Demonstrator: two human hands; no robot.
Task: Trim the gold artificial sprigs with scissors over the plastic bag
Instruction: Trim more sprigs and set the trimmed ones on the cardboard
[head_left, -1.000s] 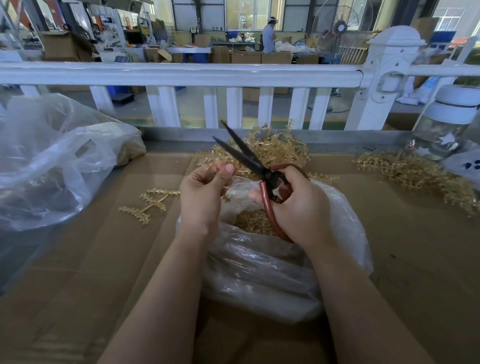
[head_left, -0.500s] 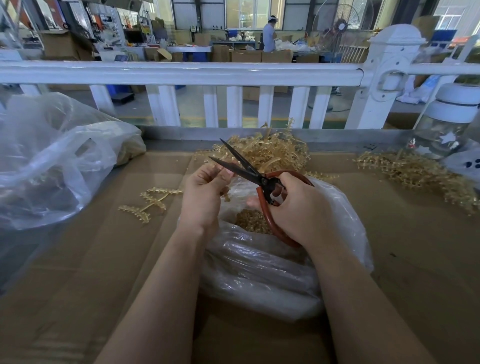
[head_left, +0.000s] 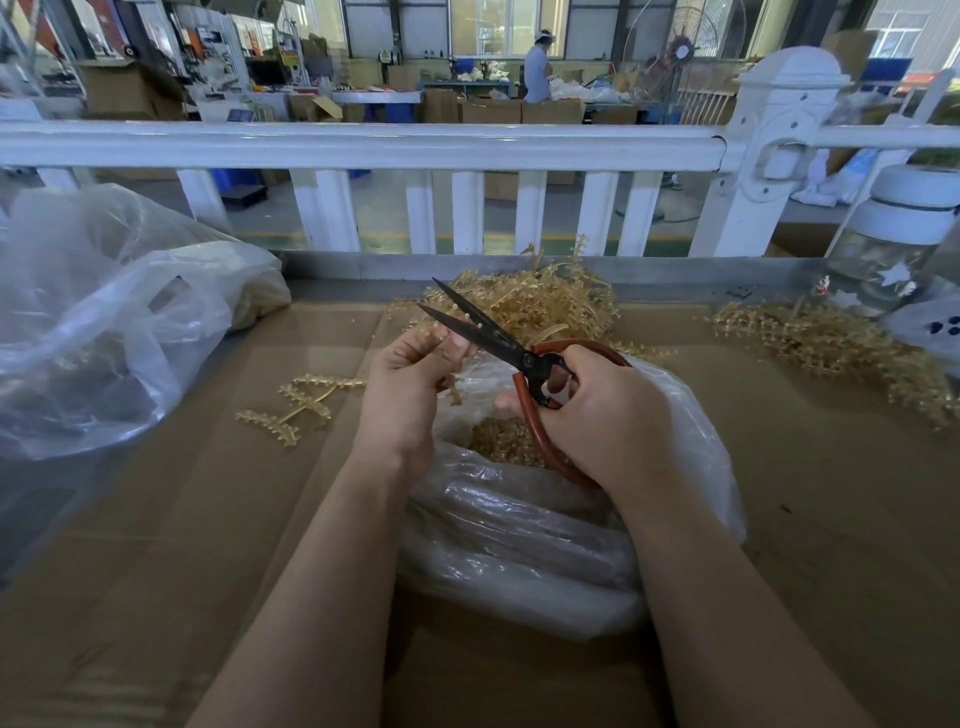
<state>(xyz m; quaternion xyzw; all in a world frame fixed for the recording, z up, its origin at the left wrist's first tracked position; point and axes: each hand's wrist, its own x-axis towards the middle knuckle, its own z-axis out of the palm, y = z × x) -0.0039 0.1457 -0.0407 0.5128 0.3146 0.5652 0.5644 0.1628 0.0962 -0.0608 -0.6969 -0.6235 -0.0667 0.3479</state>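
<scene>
While the left hand (head_left: 402, 387) pinches a gold sprig (head_left: 451, 382), the right hand (head_left: 605, 415) grips the scissors (head_left: 498, 340), blades parted toward 10 o'clock. Both hands hover above the plastic bag (head_left: 524, 530) on the worktop (head_left: 831, 519).

Bright daylight from rear windows; edges bend.

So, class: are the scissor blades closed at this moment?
No: the scissors in the right hand show two blades spread apart at the tips.
</scene>
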